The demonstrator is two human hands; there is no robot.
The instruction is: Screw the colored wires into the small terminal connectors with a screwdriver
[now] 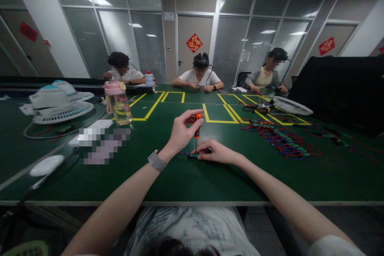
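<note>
My left hand (183, 130) is closed around the orange and black handle of a screwdriver (197, 127), held upright. Its thin shaft points down to a small green circuit board (194, 155) on the table, which has blue and red wires at its left side. Beside the shaft, my right hand (214, 152) pinches at the board's right edge and steadies it against the tabletop. The exact contact of the screwdriver tip with the board is too small to make out.
A green table (168, 184) bears yellow tape outlines. Many wired circuit boards (279, 138) lie at right, near a white fan (292, 106). To the left stand a pink-lidded bottle (118, 104) and more fans (63, 112). Several people sit across the table.
</note>
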